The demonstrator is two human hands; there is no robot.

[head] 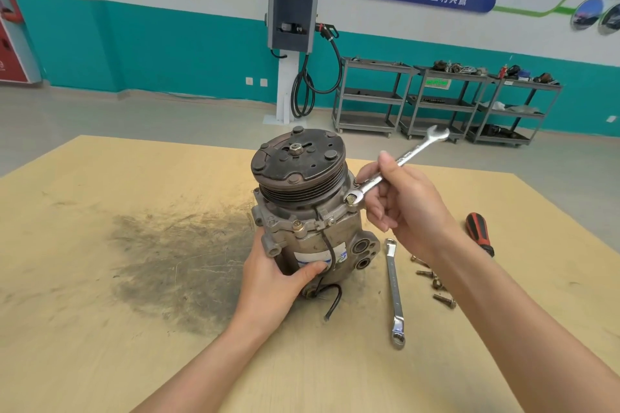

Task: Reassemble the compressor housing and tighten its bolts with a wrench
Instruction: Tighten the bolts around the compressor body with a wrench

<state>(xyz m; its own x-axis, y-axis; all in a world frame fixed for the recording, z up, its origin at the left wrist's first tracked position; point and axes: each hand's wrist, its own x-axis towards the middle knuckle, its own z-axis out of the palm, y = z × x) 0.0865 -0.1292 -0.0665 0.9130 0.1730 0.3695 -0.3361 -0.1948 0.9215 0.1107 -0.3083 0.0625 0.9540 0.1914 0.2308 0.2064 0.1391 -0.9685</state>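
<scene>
ring end on a flange bolt, compressor braced upright

the compressor (pixel 303 211) stands on end near the middle of the bench (pixel 100 245), pulley face up. the left hand (pixel 275 282) wraps its grip around the lower left of the body, thumb across the label, steadying it. the right hand (pixel 402 204) has its grip closed around the mid-shaft of a combination wrench (pixel 392 168), whose ring end sits over a bolt (pixel 350 199) on the right side of the housing flange, just under the pulley; the open end points up and to the far right.

what could go wrong: the compressor rests on a small base, so a hard pull on the shaft could twist or tip it out of the left hand's hold. the wrench looks tilted upward, not flat with the flange; if the ring is not fully seated it may slip off and round the bolt head, and the knuckles sit close to the pulley edge. the black wire (pixel 330 265) hanging down the front could be pinched under the left thumb.

on the bench to the right lie a second wrench (pixel 395 292), several loose bolts (pixel 436 282) just beside it, and a red-and-black screwdriver (pixel 479 233) farther right, so more fasteners likely remain to be fitted.
</scene>
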